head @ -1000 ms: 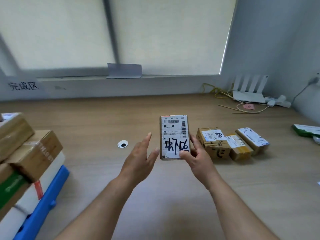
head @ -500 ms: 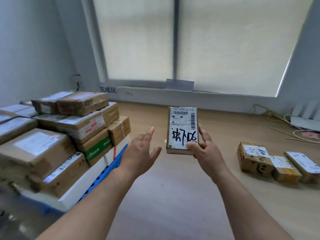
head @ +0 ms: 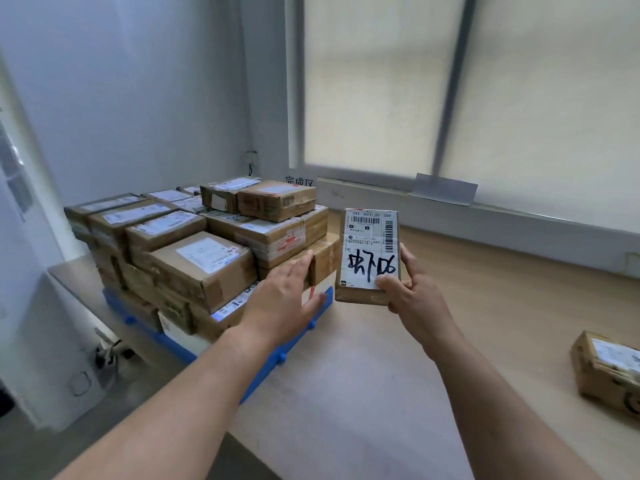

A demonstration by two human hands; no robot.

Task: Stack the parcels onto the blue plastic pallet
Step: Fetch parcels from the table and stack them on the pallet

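Observation:
My right hand [head: 414,294] grips the lower end of a small flat cardboard parcel [head: 370,251] with a white shipping label and black handwriting, held up in the air just right of the stack. A blue plastic pallet [head: 273,362] lies on the wooden table at the left and carries several taped cardboard parcels [head: 204,251] in layers. My left hand [head: 284,299] hovers open with straight fingers in front of the stack's near right corner, holding nothing.
The wooden table [head: 381,393] stretches to the right, where one brown parcel [head: 606,368] lies at the frame's edge. A window sill with blinds runs along the back. The table's left edge drops off beside the pallet toward a white wall.
The view has swung left, bringing the whole loaded pallet into sight. My right hand has carried the labelled parcel from the table's middle over to the stack's right side, with my left hand alongside.

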